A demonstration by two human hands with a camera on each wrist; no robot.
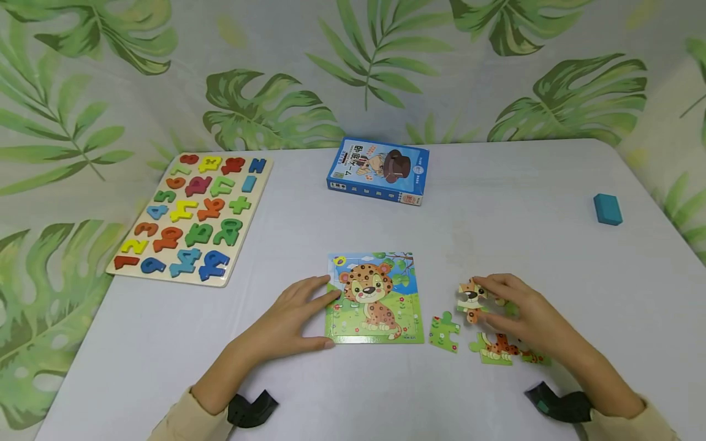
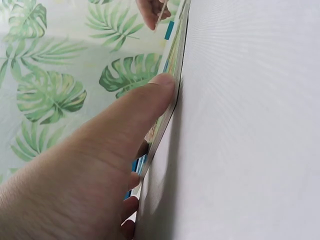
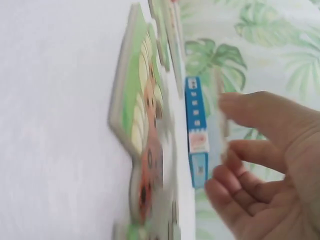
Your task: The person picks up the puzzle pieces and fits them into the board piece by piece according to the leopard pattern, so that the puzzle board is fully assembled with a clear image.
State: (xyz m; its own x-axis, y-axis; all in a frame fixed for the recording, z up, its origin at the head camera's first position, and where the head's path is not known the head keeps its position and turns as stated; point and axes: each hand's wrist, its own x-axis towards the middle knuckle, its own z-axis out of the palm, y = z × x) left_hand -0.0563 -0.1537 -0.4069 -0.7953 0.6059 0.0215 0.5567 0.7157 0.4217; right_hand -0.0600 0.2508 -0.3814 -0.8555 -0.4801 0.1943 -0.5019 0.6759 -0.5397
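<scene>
A square leopard picture board lies flat on the table. My left hand rests at its left side, fingertips on the left edge and thumb by the lower left corner. In the left wrist view the thumb lies along the board's edge. Between thumb and fingers my right hand pinches a jigsaw piece with part of the leopard's face, raised over the table. Below that hand lie a green jigsaw piece and a piece with spotted legs, plus others partly hidden by the hand.
A wooden number board with coloured numerals stands at the left. At the back middle lies a blue box with a cartoon character in a hat. Far right is a small teal block. A leaf-patterned cloth hangs behind the table.
</scene>
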